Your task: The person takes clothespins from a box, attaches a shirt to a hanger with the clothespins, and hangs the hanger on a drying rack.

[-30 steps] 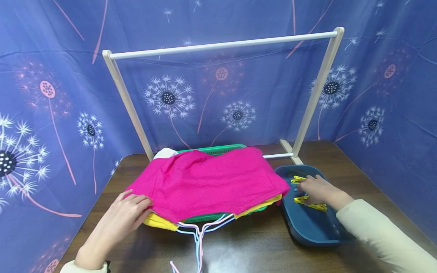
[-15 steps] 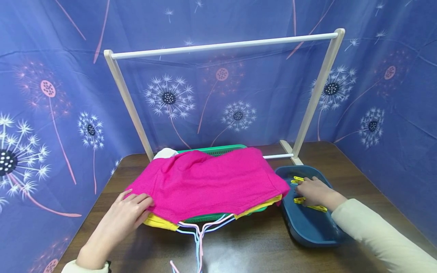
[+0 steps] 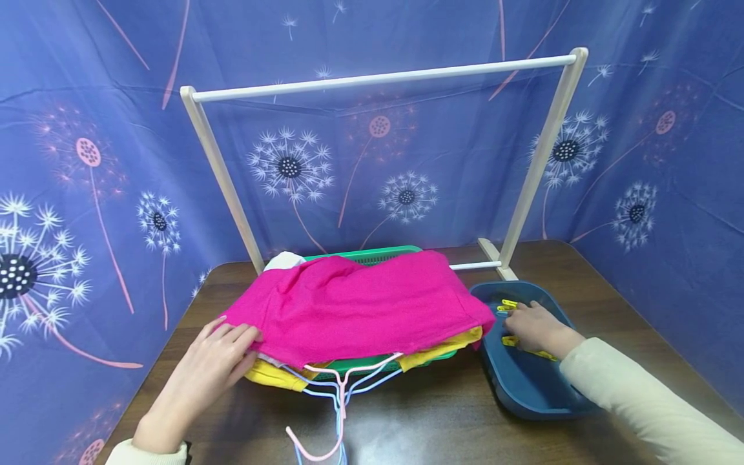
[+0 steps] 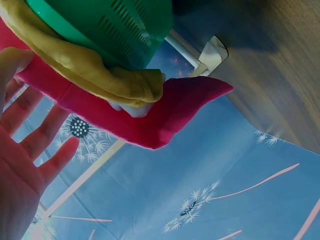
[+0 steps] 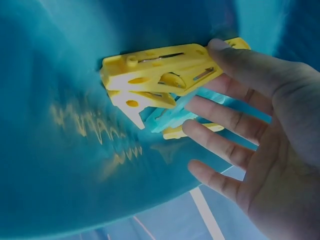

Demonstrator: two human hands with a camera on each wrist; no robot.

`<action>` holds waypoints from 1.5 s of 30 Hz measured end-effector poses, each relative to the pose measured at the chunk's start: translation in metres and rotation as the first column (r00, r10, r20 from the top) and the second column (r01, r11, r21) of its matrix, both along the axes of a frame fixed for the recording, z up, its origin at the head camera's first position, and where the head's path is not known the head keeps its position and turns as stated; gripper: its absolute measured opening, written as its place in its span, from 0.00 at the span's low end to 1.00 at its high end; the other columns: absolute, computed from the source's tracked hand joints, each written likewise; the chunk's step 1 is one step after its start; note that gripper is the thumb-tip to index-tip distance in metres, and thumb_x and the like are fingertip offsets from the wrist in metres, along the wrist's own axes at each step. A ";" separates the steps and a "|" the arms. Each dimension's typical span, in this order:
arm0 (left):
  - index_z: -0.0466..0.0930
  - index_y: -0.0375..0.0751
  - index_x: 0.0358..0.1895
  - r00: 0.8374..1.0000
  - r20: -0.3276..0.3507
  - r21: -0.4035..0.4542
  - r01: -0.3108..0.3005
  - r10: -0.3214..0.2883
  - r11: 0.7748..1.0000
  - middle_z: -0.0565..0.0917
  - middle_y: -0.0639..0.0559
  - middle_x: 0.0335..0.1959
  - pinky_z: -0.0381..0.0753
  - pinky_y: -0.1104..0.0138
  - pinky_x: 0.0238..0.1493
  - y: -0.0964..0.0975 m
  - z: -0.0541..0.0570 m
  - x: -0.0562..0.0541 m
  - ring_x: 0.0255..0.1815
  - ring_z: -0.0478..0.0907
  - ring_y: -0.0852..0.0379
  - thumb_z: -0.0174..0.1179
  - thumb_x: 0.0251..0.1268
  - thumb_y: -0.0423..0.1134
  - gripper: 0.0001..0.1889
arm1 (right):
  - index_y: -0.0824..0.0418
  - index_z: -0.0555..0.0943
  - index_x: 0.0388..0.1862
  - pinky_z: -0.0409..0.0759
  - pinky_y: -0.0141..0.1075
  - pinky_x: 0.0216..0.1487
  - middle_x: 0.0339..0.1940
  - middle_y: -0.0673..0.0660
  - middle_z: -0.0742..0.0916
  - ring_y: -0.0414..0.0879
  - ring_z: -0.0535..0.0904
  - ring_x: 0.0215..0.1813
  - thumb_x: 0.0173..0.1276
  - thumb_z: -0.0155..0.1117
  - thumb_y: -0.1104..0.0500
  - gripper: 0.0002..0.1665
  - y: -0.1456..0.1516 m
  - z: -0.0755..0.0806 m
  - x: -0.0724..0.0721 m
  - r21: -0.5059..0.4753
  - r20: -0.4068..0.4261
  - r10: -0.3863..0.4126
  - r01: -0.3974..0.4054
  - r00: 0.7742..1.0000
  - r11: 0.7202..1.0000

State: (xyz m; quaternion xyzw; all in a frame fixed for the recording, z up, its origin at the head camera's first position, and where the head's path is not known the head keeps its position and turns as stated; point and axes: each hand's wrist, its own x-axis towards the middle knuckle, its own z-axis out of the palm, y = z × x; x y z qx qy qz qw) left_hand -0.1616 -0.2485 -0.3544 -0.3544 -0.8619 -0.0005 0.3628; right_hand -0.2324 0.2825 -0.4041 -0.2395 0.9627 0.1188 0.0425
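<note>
Clothespin [image 5: 157,69], slotted plastic, in right grip [image 5: 272,140], creased cloth [image 3: 360,307] in left grip [image 3: 216,358]

The basket [image 3: 383,253] stands on the table [image 3: 430,420] with garments [image 3: 360,307] lying across it. Hangers [image 3: 343,395] project before it, toward the person; the rack [image 3: 383,78] rises behind it, and beyond that the curtain [image 3: 465,168]. To its right sits the tub [image 3: 526,387], with clothespins [image 5: 147,75] and the right hand [image 3: 537,329] inside. The left hand [image 3: 215,361] is before its left side, at the garments' edge.
</note>
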 end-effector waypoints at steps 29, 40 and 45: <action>0.78 0.40 0.37 0.999 0.041 0.129 -0.018 0.013 0.991 0.83 0.49 0.30 0.69 0.54 0.49 0.000 0.011 -0.007 0.34 0.78 0.49 0.32 0.72 0.53 0.26 | 0.57 0.79 0.30 0.73 0.36 0.26 0.21 0.47 0.81 0.41 0.73 0.25 0.47 0.72 0.58 0.12 0.008 0.022 0.001 -0.118 0.031 -0.031 0.034 0.999 0.992; 0.78 0.40 0.39 0.996 0.083 0.166 -0.044 0.031 0.985 0.84 0.48 0.32 0.67 0.53 0.54 0.000 0.016 -0.012 0.37 0.80 0.48 0.46 0.65 0.45 0.14 | 0.56 0.81 0.31 0.75 0.45 0.31 0.26 0.48 0.84 0.45 0.78 0.30 0.46 0.72 0.57 0.12 0.013 0.037 0.001 -0.131 -0.028 -0.036 0.032 0.999 0.991; 0.77 0.40 0.39 0.996 0.082 0.181 -0.045 0.031 0.982 0.83 0.49 0.31 0.67 0.54 0.54 0.001 0.018 -0.014 0.36 0.80 0.49 0.55 0.57 0.39 0.09 | 0.54 0.82 0.30 0.74 0.45 0.31 0.28 0.50 0.82 0.47 0.76 0.32 0.45 0.73 0.56 0.12 0.016 0.040 0.002 -0.125 -0.098 -0.021 0.009 0.995 0.992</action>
